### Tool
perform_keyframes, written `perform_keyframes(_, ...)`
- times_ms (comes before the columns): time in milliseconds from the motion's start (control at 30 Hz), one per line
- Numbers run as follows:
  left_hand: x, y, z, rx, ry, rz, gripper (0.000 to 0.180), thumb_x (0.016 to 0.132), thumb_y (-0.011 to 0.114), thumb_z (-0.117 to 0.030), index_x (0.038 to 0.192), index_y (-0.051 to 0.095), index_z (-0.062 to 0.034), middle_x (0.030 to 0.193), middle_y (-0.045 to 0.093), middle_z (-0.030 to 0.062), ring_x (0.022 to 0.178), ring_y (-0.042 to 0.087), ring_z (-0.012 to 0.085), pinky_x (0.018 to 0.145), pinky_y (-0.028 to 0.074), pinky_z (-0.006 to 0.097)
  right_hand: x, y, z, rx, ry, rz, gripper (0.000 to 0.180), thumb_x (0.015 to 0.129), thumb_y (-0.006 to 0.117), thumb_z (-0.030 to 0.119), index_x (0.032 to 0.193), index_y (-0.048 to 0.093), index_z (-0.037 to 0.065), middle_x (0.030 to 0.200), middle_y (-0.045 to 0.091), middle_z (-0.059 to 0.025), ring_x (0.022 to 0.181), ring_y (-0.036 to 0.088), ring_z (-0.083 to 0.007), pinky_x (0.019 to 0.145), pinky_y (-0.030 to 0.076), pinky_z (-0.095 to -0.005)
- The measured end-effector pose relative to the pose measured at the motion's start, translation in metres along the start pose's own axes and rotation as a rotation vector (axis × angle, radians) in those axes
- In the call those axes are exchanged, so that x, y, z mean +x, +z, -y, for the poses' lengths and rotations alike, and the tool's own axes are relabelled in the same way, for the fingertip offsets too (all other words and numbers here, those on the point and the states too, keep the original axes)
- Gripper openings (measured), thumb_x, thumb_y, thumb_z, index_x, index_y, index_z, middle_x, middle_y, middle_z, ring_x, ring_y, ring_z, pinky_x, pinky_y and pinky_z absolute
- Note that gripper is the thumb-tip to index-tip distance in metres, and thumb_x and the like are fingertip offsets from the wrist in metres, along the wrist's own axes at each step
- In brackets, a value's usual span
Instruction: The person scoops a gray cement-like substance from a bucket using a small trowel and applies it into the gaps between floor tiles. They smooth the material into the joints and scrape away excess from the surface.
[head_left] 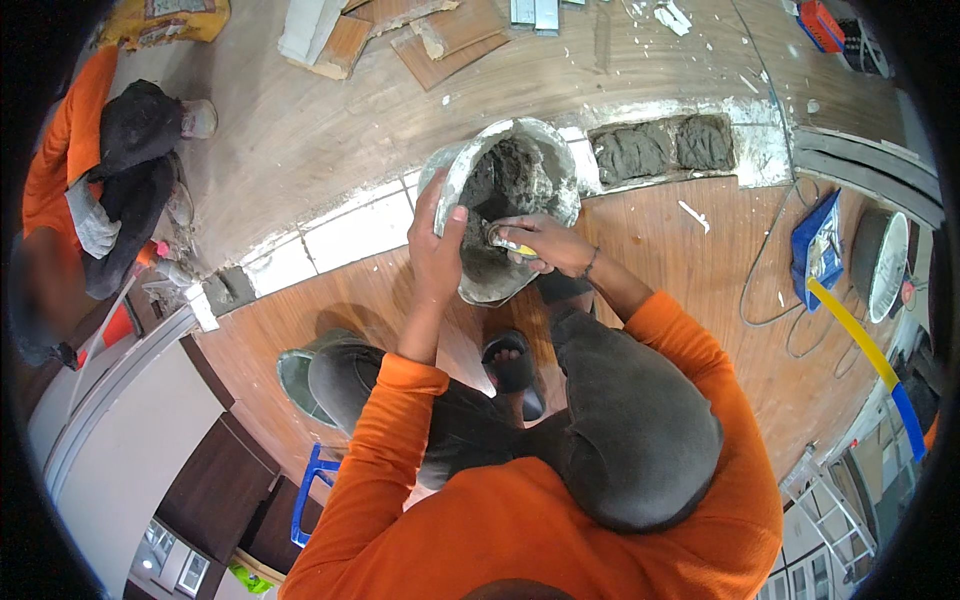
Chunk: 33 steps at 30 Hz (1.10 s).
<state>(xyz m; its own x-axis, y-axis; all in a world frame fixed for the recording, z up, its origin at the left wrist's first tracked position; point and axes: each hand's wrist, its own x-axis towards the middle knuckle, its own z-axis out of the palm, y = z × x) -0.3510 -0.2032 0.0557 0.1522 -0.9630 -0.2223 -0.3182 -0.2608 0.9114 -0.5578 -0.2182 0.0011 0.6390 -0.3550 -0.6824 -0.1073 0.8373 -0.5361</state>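
Between my feet a mortar-smeared bucket [560, 165] is tilted, its mouth toward me, with wet grey mortar [505, 168] inside. My left hand [437, 245] grips the bucket's left side, thumb up at the rim. Inside the mouth, my right hand [548, 245] is closed around the handle of a trowel [522, 250] with yellow on it; its blade is mostly hidden by the hand and the mortar. Just beyond the bucket, on the right, lies a strip of fresh mortar [655, 150] in a floor channel, beside white tiles [358, 232].
At the left crouches a person in orange with a gloved hand [95, 222]. Broken wood-look pieces [450, 45] lie at the far side. On the right are a blue dustpan [818, 245] with a yellow handle, a round tub [880, 265] and a grey cable [775, 235]. A green bucket [296, 380] stands by my left knee.
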Motion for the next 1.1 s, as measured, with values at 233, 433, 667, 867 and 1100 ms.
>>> perform_keyframes(233, 0.002, 0.007, 0.005, -0.089, 0.000, -0.060, 0.057, 0.103, 0.056, -0.037, 0.145, 0.051, 0.0012, 0.147, 0.053, 0.0219, 0.139, 0.048, 0.0334, 0.117, 0.033, 0.041, -0.010, -0.015, -0.008, 0.093, -0.063, 0.093, 0.043, 0.106, 0.056, 0.029, 0.142, 0.056, 0.005, 0.077, 0.059, 0.0008, 0.048, 0.042, -0.0017, 0.039, 0.028, -0.0192)
perform_keyframes(433, 0.008, 0.015, -0.010, -0.056, -0.043, -0.128, 0.056, 0.104, 0.056, -0.037, 0.144, 0.053, 0.0012, 0.143, 0.057, 0.0201, 0.135, 0.051, 0.0303, 0.115, 0.034, 0.038, -0.039, -0.031, -0.003, 0.093, -0.081, 0.054, 0.046, 0.105, 0.056, 0.031, 0.143, 0.055, 0.005, 0.080, 0.061, 0.0008, 0.050, 0.043, -0.0024, 0.041, 0.031, -0.0186)
perform_keyframes(667, 0.016, 0.014, -0.033, 0.010, -0.134, -0.218, 0.057, 0.106, 0.052, -0.040, 0.140, 0.054, 0.0059, 0.131, 0.063, 0.0187, 0.122, 0.057, 0.0267, 0.108, 0.040, 0.036, -0.084, -0.064, -0.005, 0.167, -0.249, -0.149, 0.045, 0.105, 0.057, 0.029, 0.141, 0.055, 0.001, 0.081, 0.063, -0.0001, 0.053, 0.047, -0.0026, 0.046, 0.035, -0.0177)
perform_keyframes(867, 0.018, 0.017, -0.041, -0.019, -0.138, -0.254, 0.059, 0.107, 0.049, -0.042, 0.141, 0.053, 0.0063, 0.134, 0.062, 0.0181, 0.121, 0.058, 0.0257, 0.108, 0.040, 0.036, -0.130, -0.116, -0.035, 0.258, -0.376, -0.543, 0.038, 0.104, 0.059, 0.026, 0.134, 0.060, 0.003, 0.082, 0.063, -0.0001, 0.054, 0.049, -0.0038, 0.045, 0.035, -0.0185)
perform_keyframes(1100, 0.020, 0.019, -0.036, -0.052, -0.156, -0.245, 0.058, 0.107, 0.049, -0.040, 0.143, 0.052, 0.0060, 0.135, 0.061, 0.0183, 0.125, 0.056, 0.0253, 0.110, 0.038, 0.037, -0.112, -0.177, -0.076, -0.500, -0.463, -1.352, 0.038, 0.101, 0.064, 0.027, 0.131, 0.062, 0.003, 0.091, 0.071, -0.0126, 0.066, 0.065, -0.0247, 0.058, 0.049, -0.0347)
